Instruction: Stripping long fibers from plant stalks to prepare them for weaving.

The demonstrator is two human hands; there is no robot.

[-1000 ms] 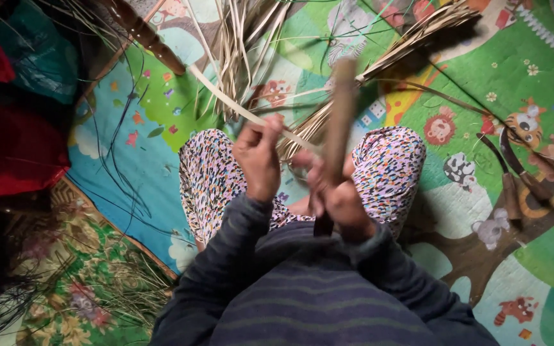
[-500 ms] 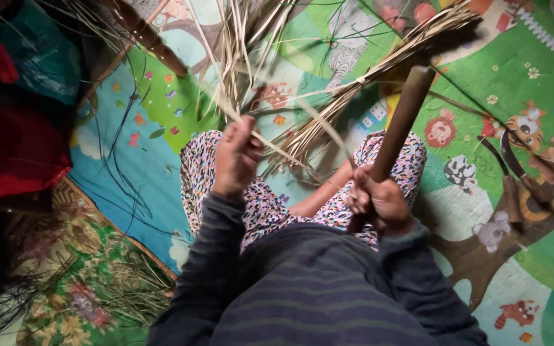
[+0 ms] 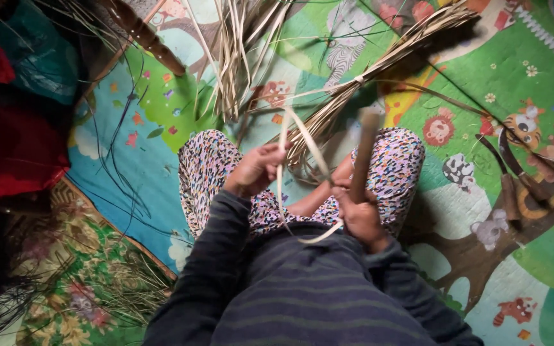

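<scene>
Most of the frame is filled by a bright play mat [image 3: 533, 77] printed with cartoon animals, and the person sits on it with legs crossed in speckled trousers [image 3: 209, 170], a striped sleeve at lower centre. Across the upper middle lies a long bundle of pale reed strips [image 3: 379, 67], tied partway along and fanning toward the lap; a second loose sheaf [image 3: 242, 57] lies at top centre. These heaps look largely unworked, so by my reading the job is at an early or middle stage: one strip is being handled while many wait, and no woven or finished piece shows anywhere.

At the middle of the frame the left hand [image 3: 254, 172] is closed around a single pale strip [image 3: 302, 147], which arches up from the fist, curves over the lap and trails down to the lower centre. The right hand [image 3: 360, 221] is wrapped tight around a wooden stick [image 3: 363, 154] that stands nearly upright just right of the strip; it is blurred.

On the right edge, two dark curved blades with wooden handles [image 3: 511, 173] lie on the mat, well apart from the hands. Thin dark strands [image 3: 120, 128] trail across the left side.

No basket, bowl or other container is visible. Red and teal cloth [image 3: 14, 147] sits heaped at the left edge, too dark to tell what it is or whether it holds anything.
</scene>
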